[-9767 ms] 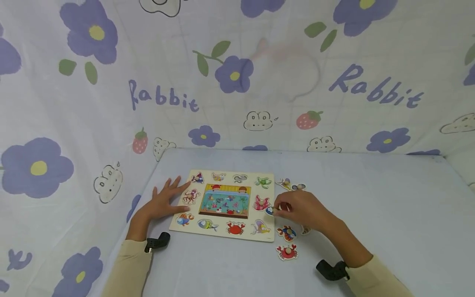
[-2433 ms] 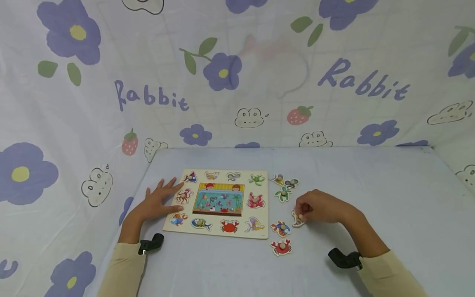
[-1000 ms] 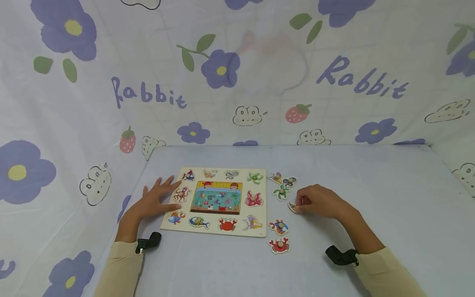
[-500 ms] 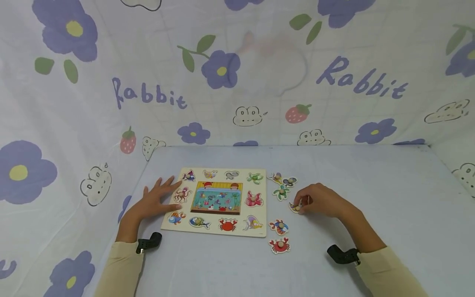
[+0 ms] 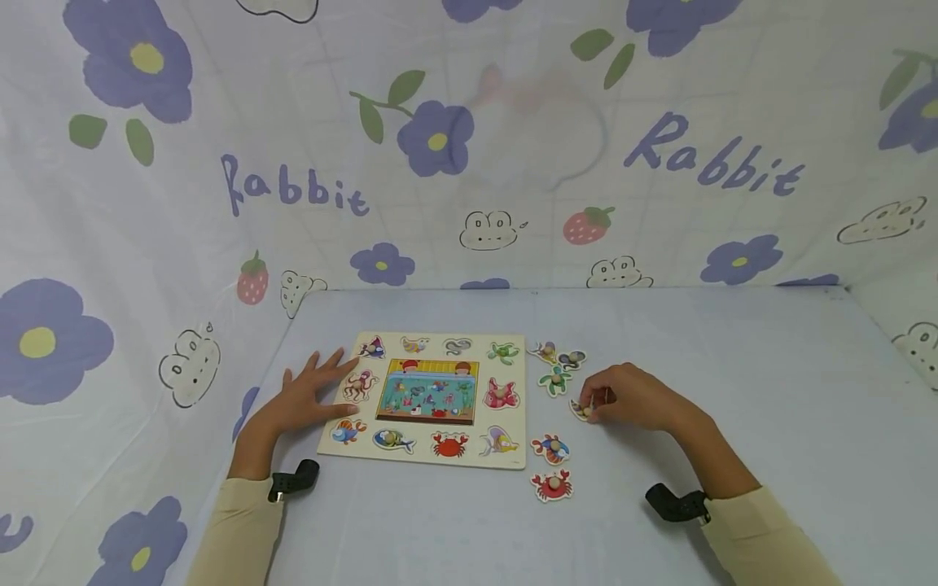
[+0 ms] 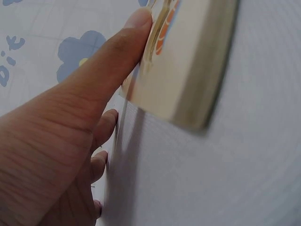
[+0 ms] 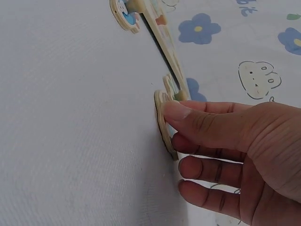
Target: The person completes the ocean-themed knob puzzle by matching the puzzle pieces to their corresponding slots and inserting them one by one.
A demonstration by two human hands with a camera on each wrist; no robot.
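Note:
A wooden sea-animal puzzle board [image 5: 431, 458] lies on the pale table, some cut-outs filled and others bare. My left hand [image 5: 311, 392] lies flat with straight fingers on the board's left edge; in the left wrist view the thumb [image 6: 117, 52] presses on the board [image 6: 193, 61]. Right of the board, my right hand [image 5: 602, 400] pinches the knob of a small puzzle piece [image 5: 581, 410] resting on the table. In the right wrist view, thumb and fingers [image 7: 188, 115] close round that piece [image 7: 163, 123].
Loose pieces lie right of the board: two small ones [image 5: 545, 352] [image 5: 572, 358], a green turtle [image 5: 554, 380], an orange fish [image 5: 551, 448] and a red crab [image 5: 551, 484]. A flower-print cloth [image 5: 469, 163] walls the back and sides. The table [image 5: 747, 366] stretches right.
Since 2.4 s ago my right hand has carried the small piece a little farther back on the table, towards the turtle. The left hand has stayed on the board.

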